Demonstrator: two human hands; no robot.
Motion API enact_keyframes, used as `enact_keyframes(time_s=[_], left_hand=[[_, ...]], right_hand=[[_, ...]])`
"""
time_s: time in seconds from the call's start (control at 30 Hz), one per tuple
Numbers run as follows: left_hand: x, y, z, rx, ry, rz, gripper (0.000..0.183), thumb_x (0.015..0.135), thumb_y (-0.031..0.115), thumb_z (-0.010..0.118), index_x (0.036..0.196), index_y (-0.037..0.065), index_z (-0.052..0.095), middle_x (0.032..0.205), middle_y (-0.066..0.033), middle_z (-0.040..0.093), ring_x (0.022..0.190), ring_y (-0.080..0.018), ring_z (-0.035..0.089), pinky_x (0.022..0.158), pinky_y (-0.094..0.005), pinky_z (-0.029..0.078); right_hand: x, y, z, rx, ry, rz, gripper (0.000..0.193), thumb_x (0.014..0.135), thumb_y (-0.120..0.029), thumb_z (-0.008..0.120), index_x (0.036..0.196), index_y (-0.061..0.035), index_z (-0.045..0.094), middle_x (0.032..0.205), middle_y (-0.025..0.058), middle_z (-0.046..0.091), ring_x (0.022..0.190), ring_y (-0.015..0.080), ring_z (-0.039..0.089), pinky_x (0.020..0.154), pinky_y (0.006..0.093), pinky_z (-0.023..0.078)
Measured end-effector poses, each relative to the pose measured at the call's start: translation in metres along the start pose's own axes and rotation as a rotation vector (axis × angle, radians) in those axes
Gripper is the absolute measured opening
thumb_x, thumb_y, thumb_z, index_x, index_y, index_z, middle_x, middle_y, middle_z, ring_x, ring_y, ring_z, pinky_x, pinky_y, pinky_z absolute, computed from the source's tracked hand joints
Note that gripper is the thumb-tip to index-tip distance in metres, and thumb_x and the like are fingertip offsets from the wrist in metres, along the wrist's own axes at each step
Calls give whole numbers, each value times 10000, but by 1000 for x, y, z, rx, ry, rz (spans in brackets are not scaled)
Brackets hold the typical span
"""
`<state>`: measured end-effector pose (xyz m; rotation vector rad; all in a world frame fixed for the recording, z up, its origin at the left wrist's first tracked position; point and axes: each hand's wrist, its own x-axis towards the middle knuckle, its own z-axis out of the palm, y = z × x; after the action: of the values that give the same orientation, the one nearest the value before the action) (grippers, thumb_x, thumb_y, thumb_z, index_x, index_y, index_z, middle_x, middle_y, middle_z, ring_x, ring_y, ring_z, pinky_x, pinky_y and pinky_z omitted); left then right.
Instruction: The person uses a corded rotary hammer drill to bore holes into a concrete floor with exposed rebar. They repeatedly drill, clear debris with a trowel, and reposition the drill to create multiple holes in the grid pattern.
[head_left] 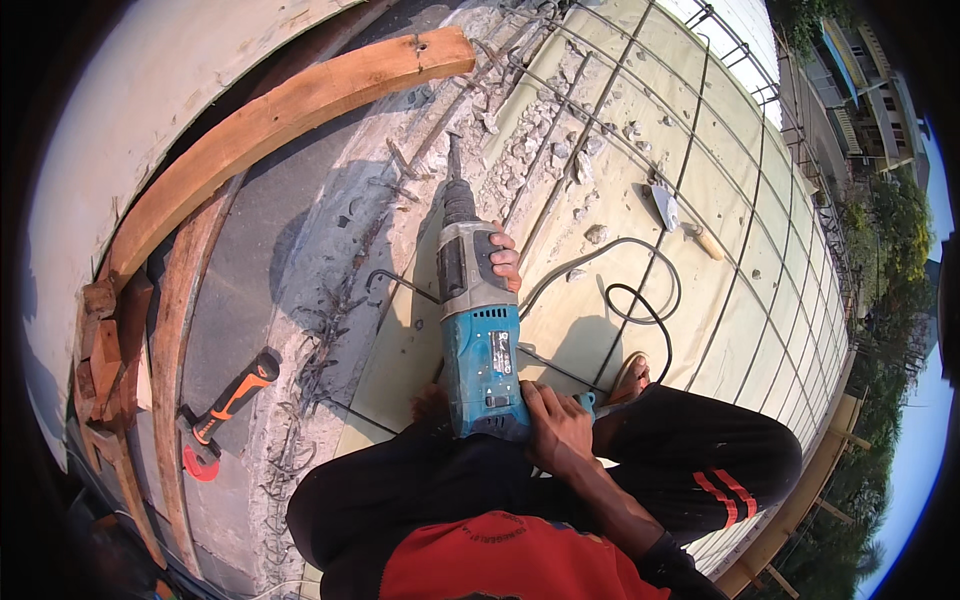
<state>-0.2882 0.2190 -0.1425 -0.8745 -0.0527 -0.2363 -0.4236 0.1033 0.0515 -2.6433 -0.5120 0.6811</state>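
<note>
A blue and grey demolition hammer (485, 350) lies lengthwise in front of me, pointing away. Its chisel bit (455, 158) reaches broken concrete (440, 135) at the far end; I cannot tell whether the tip is pressed in. My right hand (560, 425) is closed around the rear handle. The fingers of my left hand (505, 260) curl around the grey front housing from beneath, while the rest of that hand is hidden by the tool. A black cord (645, 318) loops over the pale sheet to the right.
An orange and black angle grinder (235, 400) with a red disc rests on the left. Beyond it stand wooden beams (290, 110). To the right, a rebar grid (690, 150) crosses pale sheeting, with rubble (545, 150) and a trowel (668, 208) on it. Bent rebar (400, 282) sticks out nearby.
</note>
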Motion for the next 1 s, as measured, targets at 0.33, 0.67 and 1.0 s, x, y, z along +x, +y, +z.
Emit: enact_keyframes(time_s=[0.33,0.67,1.0], left_hand=[[-6,35,-3,72,57,-212,423,947,308,474,1313,96,461,1065,-72,543,880,-198,545,733,-336,491],[-23,-83,19,-309,-138,121,585,820,191,644,1317,12,393,1056,-81,530,873,-189,590,749,-323,535],[42,-165,57,388,207,407,601,810,508,673,1210,75,560,1275,-88,551,1177,-254,516,1046,-433,406]], right_hand=[[3,-3,10,64,34,42,577,678,-56,624,1239,-60,488,1056,131,576,925,349,620,821,437,487],[-52,-35,-60,-151,-27,-100,658,603,-125,701,1223,-17,509,1042,150,595,858,312,647,740,393,523],[-31,27,-267,240,65,116,447,659,16,574,1106,26,575,900,132,644,802,213,633,710,322,527]])
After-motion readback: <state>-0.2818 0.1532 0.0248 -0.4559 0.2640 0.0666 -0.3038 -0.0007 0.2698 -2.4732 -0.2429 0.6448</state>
